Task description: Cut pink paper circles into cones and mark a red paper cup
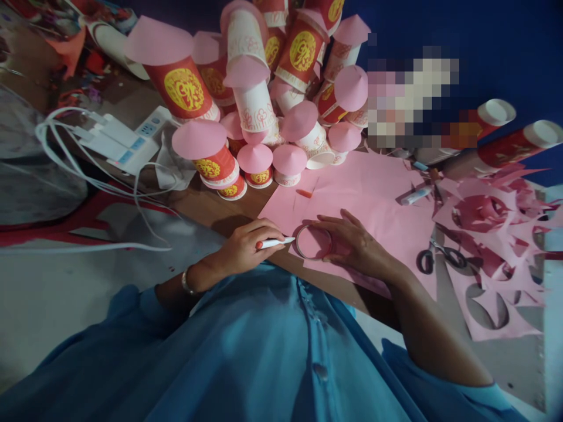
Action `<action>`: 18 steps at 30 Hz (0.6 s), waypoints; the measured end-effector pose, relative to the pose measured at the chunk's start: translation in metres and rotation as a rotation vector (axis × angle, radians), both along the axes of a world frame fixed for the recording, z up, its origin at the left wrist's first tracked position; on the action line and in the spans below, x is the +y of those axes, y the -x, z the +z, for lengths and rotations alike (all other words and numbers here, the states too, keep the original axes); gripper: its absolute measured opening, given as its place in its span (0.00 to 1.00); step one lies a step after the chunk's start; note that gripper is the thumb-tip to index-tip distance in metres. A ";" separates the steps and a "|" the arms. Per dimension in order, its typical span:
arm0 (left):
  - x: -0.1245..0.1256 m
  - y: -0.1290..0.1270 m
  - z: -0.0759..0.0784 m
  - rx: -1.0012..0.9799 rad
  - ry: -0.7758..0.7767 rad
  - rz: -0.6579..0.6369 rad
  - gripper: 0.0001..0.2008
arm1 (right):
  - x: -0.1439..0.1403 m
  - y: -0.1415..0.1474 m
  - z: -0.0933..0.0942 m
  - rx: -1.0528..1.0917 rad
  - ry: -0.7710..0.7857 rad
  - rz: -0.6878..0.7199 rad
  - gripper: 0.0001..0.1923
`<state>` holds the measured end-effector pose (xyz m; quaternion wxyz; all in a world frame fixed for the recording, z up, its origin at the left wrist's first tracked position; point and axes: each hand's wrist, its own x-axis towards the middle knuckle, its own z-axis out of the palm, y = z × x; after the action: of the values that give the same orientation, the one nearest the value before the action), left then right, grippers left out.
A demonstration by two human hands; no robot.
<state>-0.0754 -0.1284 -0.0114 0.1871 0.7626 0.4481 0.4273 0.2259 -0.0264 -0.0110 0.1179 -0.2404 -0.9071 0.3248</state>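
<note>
My left hand (246, 249) is closed round a white marker pen (275, 242) with a red end, its tip pointing right at the rim of a round ring (299, 249). Whether the tip touches the paper, I cannot tell. The ring lies flat on a sheet of pink paper (365, 187), and pink shows through its middle. My right hand (358, 246) grips the ring's right side, thumb below and fingers spread above. On the same sheet, a small orange-red piece (304, 193) lies beyond the ring.
Black-handled scissors (440, 256) lie right of my right hand, beside cut pink paper scraps (492, 234). Another pen (416, 196) rests farther back. Paper cups with pink cone tops (255, 158) stand stacked behind. At left are a power strip (147, 126) and white cables (57, 126).
</note>
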 end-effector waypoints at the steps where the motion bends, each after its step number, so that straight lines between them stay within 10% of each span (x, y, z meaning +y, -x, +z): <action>1: -0.003 0.000 0.001 0.002 0.004 -0.001 0.05 | 0.000 0.000 0.000 -0.004 -0.002 -0.003 0.42; 18: -0.010 0.007 0.027 -0.033 -0.090 0.214 0.06 | 0.001 -0.001 -0.001 -0.032 0.005 0.002 0.41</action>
<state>-0.0824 -0.1380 0.0152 0.1133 0.7109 0.5043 0.4770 0.2269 -0.0254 -0.0117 0.1024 -0.2447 -0.9083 0.3234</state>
